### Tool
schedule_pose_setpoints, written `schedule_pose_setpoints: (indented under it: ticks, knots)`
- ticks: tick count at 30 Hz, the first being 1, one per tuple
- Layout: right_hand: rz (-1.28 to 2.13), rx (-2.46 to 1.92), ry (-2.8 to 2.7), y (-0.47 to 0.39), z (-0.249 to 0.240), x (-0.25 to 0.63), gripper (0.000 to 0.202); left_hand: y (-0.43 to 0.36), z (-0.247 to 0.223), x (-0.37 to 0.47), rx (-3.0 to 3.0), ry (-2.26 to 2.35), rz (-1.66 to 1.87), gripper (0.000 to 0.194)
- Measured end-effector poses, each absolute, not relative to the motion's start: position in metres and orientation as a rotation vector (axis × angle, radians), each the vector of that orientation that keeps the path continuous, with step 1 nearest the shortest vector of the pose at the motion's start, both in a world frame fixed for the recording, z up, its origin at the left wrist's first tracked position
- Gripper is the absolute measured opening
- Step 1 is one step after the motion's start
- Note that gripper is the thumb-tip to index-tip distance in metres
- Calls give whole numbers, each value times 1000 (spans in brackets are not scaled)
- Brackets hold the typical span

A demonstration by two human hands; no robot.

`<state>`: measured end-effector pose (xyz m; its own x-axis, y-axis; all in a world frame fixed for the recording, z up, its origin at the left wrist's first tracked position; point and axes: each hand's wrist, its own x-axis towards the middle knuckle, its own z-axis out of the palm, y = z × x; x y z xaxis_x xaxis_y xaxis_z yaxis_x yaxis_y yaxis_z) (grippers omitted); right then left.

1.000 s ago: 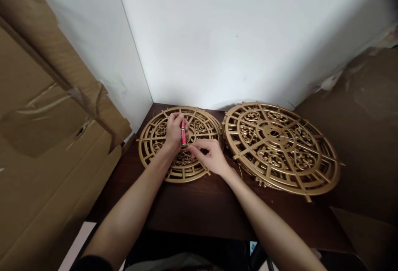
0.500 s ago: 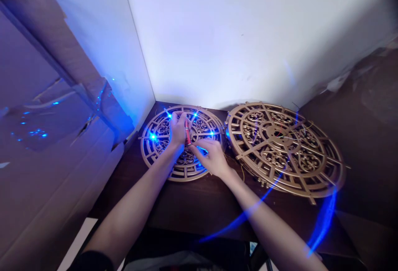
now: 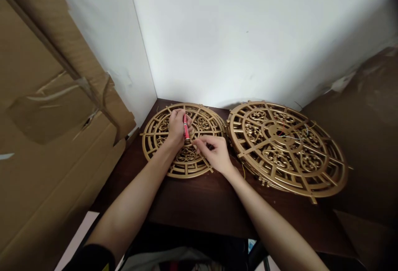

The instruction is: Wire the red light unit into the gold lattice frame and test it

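Over the left gold openwork disc (image 3: 186,175), my left hand (image 3: 177,128) is closed around a slim red stick (image 3: 185,126) with silver bands, which looks like two batteries end to end. Just below and to the right of its lower end is my right hand (image 3: 215,151). Its thumb and forefinger are pinched together on what looks like a thin wire, too small to see clearly. The disc lies flat, partly hidden by both hands, and none of its lights glow.
A stack of larger gold discs (image 3: 323,179) lies to the right, with thin coloured wires (image 3: 292,132) across its top. Both stand on a dark brown table (image 3: 199,202). A white wall (image 3: 217,47) rises behind, and cardboard (image 3: 40,146) stands at the left.
Several blue lights on the left disc were glowing and are now dark; the blue cast is gone. My right fingertips have shifted slightly off the red stick's lower end.
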<state>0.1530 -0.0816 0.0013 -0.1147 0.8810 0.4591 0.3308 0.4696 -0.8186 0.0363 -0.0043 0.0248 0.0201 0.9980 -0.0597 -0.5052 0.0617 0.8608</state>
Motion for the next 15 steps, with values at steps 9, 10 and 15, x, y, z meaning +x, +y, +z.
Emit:
schedule_pose_setpoints:
  ticks: [9, 10, 15]
  knots:
    - [1004, -996, -1142, -72, 4, 150, 31, -4, 29, 31, 883, 588, 1249, 14]
    - [1013, -1004, -1148, -72, 4, 149, 31, -5, 30, 31, 913, 569, 1253, 13]
    - [931, -1120, -1341, -75, -1, 147, 21, -12, 32, 35, 1089, 573, 1367, 10]
